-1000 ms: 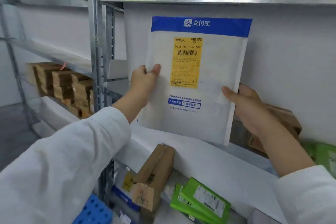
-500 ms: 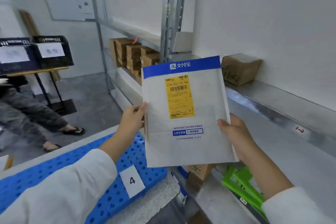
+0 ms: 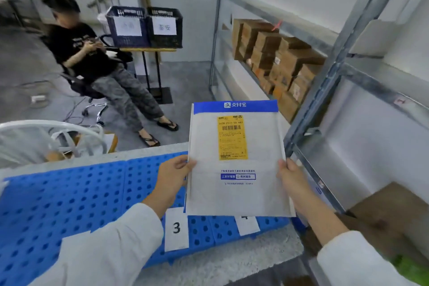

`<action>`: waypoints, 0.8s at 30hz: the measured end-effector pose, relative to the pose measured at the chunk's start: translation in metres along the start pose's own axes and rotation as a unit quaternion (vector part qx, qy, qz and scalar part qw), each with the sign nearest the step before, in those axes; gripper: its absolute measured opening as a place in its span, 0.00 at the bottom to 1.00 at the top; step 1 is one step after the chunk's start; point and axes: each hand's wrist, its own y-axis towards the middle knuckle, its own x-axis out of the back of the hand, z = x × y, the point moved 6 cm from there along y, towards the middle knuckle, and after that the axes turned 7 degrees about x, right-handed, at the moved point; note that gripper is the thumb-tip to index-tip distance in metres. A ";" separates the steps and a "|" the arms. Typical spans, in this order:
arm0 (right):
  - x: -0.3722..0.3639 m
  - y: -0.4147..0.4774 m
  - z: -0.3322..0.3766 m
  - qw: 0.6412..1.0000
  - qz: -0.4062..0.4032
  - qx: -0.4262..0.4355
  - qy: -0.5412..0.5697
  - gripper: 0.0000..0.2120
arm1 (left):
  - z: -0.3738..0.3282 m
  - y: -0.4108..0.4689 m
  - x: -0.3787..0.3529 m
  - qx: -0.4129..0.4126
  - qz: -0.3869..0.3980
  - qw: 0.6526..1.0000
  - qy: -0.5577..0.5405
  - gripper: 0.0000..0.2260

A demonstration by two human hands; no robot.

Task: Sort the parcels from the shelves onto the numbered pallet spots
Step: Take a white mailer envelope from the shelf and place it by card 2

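I hold a white padded envelope (image 3: 236, 169) with a blue top band and a yellow label upright in front of me. My left hand (image 3: 173, 176) grips its left edge and my right hand (image 3: 291, 176) grips its right edge. Below it lies the blue perforated pallet (image 3: 69, 202). A white card marked 3 (image 3: 176, 228) sits on the pallet just under the envelope's lower left corner. A second white card (image 3: 247, 225) to the right is partly hidden by the envelope.
Metal shelving (image 3: 325, 81) stands at the right with stacked cardboard boxes (image 3: 278, 62). A brown box (image 3: 392, 213) and a green parcel (image 3: 411, 267) lie at lower right. A seated person (image 3: 92, 60) and two dark crates (image 3: 144, 26) are beyond the pallet.
I have turned left, away from the shelf, carrying the envelope in both hands. It now hangs over the pallet near the cards, and the seated person has come into view.
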 end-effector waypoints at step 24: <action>-0.429 -0.001 0.056 0.957 0.279 -0.001 -0.083 0.06 | 0.084 0.066 0.372 0.056 -0.261 0.962 0.052 0.03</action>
